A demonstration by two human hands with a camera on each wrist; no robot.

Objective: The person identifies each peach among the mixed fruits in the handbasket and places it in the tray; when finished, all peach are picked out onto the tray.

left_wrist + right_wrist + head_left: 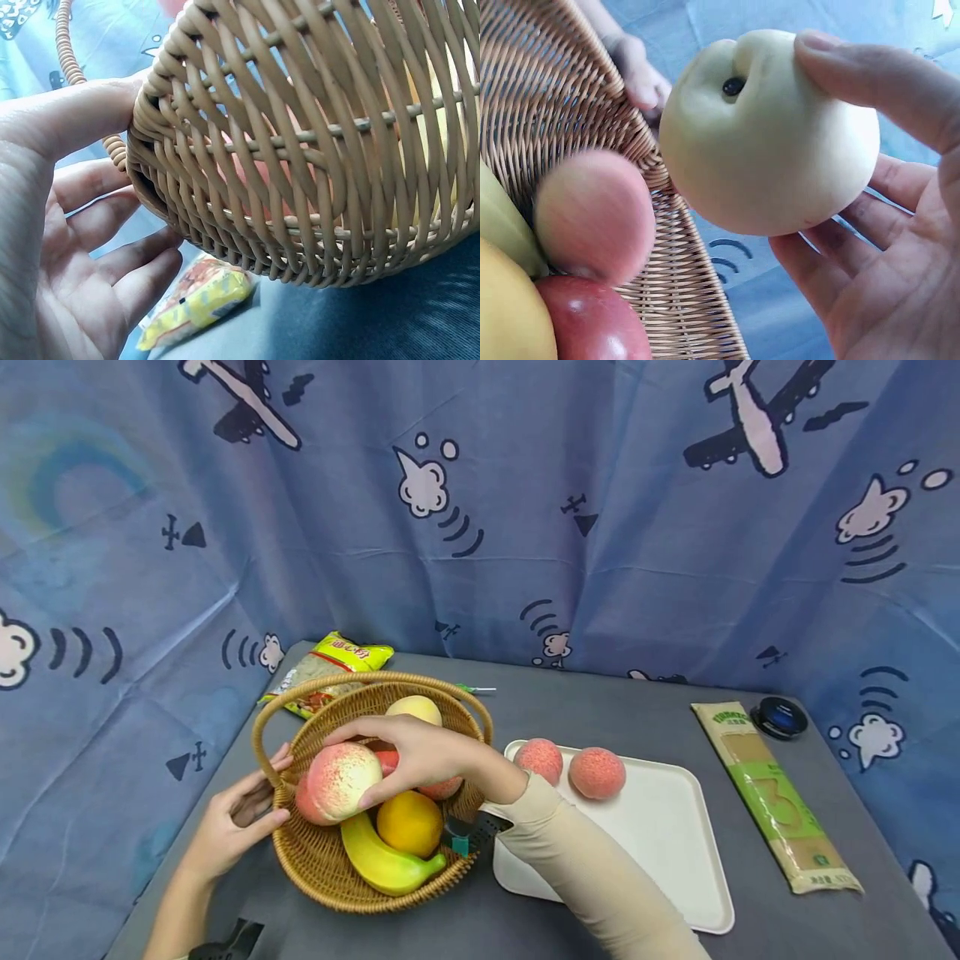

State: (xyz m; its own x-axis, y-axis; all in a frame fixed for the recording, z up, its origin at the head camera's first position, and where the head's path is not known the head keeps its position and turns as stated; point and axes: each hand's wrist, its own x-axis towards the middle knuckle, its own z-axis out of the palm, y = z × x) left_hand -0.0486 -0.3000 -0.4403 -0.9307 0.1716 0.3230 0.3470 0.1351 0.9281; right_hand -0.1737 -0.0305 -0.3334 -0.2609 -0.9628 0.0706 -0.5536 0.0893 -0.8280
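Note:
Above the left part of a wicker basket, my right hand grips a pink and cream peach between thumb and fingers. The right wrist view shows its pale underside with a dark stem pit. At the basket's left rim, by the foot of its handle, my left hand holds the wicker, thumb on one side and fingers on the other. Inside lie a banana, an orange, a pale yellow fruit, a red apple and another peach. My right hand and forearm partly cover the fruit.
Right of the basket, a white tray bears two pink peaches near its back edge. A long green and tan packet and a dark round container lie farther right. Behind the basket is a yellow food bag.

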